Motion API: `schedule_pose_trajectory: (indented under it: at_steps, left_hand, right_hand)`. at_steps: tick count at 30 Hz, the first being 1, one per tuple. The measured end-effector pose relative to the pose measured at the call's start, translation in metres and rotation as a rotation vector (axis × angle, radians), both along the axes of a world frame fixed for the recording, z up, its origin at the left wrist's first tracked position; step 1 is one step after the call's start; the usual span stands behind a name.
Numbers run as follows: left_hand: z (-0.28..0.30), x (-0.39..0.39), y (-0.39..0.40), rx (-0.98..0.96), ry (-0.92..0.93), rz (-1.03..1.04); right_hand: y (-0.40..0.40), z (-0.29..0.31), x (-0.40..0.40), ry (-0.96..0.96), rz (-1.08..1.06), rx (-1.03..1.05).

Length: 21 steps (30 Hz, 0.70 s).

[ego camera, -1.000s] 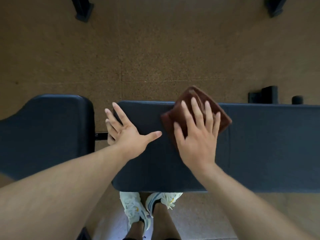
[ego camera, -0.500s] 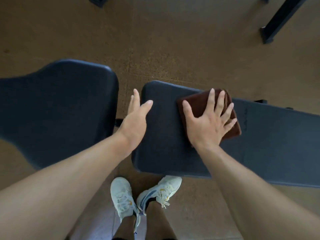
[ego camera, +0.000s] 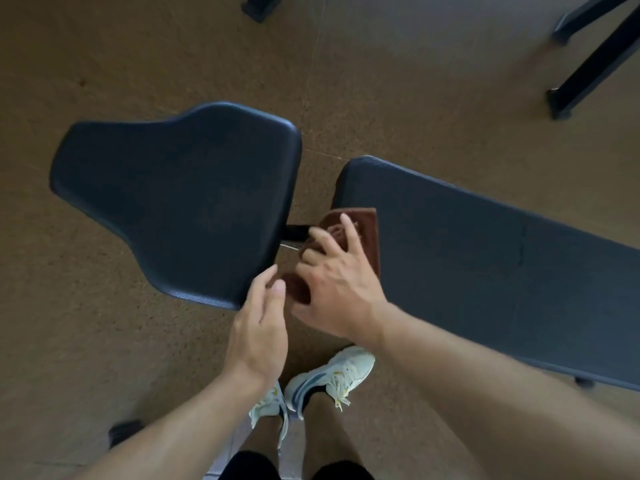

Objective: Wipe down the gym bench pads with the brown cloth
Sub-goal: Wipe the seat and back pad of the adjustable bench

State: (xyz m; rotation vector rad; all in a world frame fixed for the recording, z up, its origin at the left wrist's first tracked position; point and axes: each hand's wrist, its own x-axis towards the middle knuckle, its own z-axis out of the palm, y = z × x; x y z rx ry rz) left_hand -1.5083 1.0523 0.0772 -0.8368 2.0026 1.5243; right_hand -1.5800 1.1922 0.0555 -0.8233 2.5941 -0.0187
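The brown cloth (ego camera: pixel 367 230) lies bunched over the left end of the long black back pad (ego camera: pixel 485 271) and hangs into the gap beside it. My right hand (ego camera: pixel 336 282) is on top of the cloth, fingers bent over it and thumb at its lower edge, gripping it against the pad end. My left hand (ego camera: pixel 259 323) hovers just below the near right corner of the black seat pad (ego camera: pixel 180 202). Its fingers are loosely curled and hold nothing, with the fingertips close to the cloth's lower edge.
A metal frame bar (ego camera: pixel 296 232) joins the two pads in the gap. My white shoes (ego camera: pixel 332 375) stand on the brown speckled floor below the gap. Black equipment legs (ego camera: pixel 588 64) stand at the upper right and a black foot (ego camera: pixel 259 5) at the top.
My right hand slid the cloth left to the back pad's end, where it now bunches over the edge. My left hand left the pad end and drew back toward me.
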Motion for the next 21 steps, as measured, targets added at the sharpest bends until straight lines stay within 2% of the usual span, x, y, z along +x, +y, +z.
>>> schedule_pose_trajectory:
  at_steps: [3, 6, 9, 11, 15, 19, 21]
  left_hand:
    - [0.011, 0.011, -0.001, -0.137, -0.041, -0.063]
    - [0.018, 0.023, 0.002, -0.133, -0.02, -0.107]
    - [0.016, 0.026, 0.006, -0.228, 0.093, -0.243]
    - [0.014, 0.019, 0.012, -0.31, 0.212, -0.346]
    - [0.007, -0.005, 0.045, -0.364, 0.352, -0.555]
    - [0.008, -0.025, 0.101, -0.326, 0.445, -0.754]
    - [0.009, -0.037, 0.128, -0.321, 0.455, -0.88]
  right_hand:
    - [0.003, 0.001, 0.027, -0.013, 0.06, -0.03]
    - [0.027, -0.005, 0.058, 0.013, 0.072, -0.127]
    - [0.06, -0.012, 0.094, 0.067, -0.049, -0.218]
    - [0.083, -0.014, 0.112, 0.123, -0.238, -0.249]
    - [0.123, -0.014, 0.135, 0.171, -0.773, -0.213]
    - [0.165, -0.009, 0.151, 0.072, -1.248, -0.119]
    - [0.184, -0.007, 0.146, 0.008, -1.4, -0.101]
